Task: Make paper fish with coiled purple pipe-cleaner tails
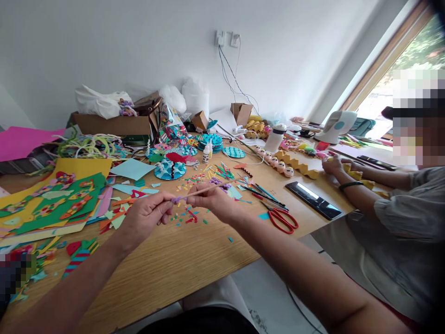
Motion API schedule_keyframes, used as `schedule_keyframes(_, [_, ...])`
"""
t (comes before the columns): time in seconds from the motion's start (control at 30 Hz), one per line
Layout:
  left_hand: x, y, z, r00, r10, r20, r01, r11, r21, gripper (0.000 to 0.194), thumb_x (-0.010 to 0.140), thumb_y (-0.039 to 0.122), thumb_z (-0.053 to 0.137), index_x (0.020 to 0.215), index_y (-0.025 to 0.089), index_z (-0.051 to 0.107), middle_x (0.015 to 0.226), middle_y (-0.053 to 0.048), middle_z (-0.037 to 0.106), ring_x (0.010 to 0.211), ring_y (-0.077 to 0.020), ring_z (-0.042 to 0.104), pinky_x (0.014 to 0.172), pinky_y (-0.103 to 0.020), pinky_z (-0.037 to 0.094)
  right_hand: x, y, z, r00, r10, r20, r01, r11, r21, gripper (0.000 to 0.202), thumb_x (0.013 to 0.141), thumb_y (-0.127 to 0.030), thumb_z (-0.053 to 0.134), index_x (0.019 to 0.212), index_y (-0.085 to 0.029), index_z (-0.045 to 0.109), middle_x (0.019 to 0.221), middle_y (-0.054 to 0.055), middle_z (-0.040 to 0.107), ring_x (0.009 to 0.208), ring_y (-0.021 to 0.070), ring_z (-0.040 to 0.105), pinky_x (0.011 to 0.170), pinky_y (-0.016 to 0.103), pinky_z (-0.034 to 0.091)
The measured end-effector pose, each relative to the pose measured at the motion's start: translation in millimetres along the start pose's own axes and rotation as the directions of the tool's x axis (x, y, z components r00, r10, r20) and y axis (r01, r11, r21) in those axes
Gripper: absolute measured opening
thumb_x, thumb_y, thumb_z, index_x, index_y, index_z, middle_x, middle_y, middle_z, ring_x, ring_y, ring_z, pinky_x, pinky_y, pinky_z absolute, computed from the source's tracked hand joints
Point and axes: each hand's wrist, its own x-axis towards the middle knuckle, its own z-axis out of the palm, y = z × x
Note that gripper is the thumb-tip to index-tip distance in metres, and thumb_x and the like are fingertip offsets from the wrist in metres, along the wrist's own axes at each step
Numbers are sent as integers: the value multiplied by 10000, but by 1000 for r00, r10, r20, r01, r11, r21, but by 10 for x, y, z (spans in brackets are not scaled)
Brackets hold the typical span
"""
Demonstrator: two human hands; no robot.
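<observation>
Above the wooden table (146, 273), a purple fuzzy strand (176, 200) is pinched tightly by the left hand (148, 211). A thin pale stick (227, 183) is clasped between thumb and fingers of the right hand (212, 202). Red-handled scissors (273, 212) are positioned to the right.

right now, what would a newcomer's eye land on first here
Probably the left hand and right hand at the centre, pinching a thin strand that shows purple between them. Next, the red-handled scissors on the table beside the phone, then the bright magenta sheet at the far left.
</observation>
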Motion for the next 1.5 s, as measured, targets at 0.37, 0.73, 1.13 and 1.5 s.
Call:
schedule_keyframes(0.37, [267, -193, 85, 983, 92, -159, -4, 877, 480, 278, 822, 333, 388, 829, 200, 631, 566, 19, 580, 504, -126, 539, 503, -221, 386, 209, 409, 292, 932, 9, -362, -57, 991, -121, 172, 756, -256, 529, 620, -153, 518, 557, -37, 494, 509, 78, 432, 538, 209, 335])
schedule_keyframes(0.73, [253, -177, 80, 989, 88, -118, -13, 851, 525, 366, 835, 344, 362, 948, 181, 670, 571, -9, 620, 501, -152, 556, 507, -241, 399, 34, 28, 206, 937, -334, 107, 77, -102, -992, 211, 896, -184, 374, 880, -172, 585, 864, 87, 605, 857, 214, 502, 712, 329, 327])
schedule_keyframes(1.13, [9, 89, -132, 924, 129, 359, -235, 934, 270, 264, 840, 314, 401, 867, 231, 650, 581, 31, 578, 519, -102, 523, 509, -203, 390, -93, -505, -179, 907, 90, 412, 229, 716, -660, 83, 767, -166, 572, 706, -138, 622, 636, -32, 560, 618, 84, 499, 598, 210, 359])
schedule_keyframes(1.5, [154, -51, 90, 996, -74, -42, 73, 997, -29, 173, 798, 299, 428, 821, 190, 560, 593, 46, 489, 447, -76, 466, 403, -179, 332, 106, 207, 124, 964, -68, -258, 126, 969, 214, 130, 600, -256, 673, 629, -155, 596, 575, -42, 546, 548, 72, 468, 571, 219, 373])
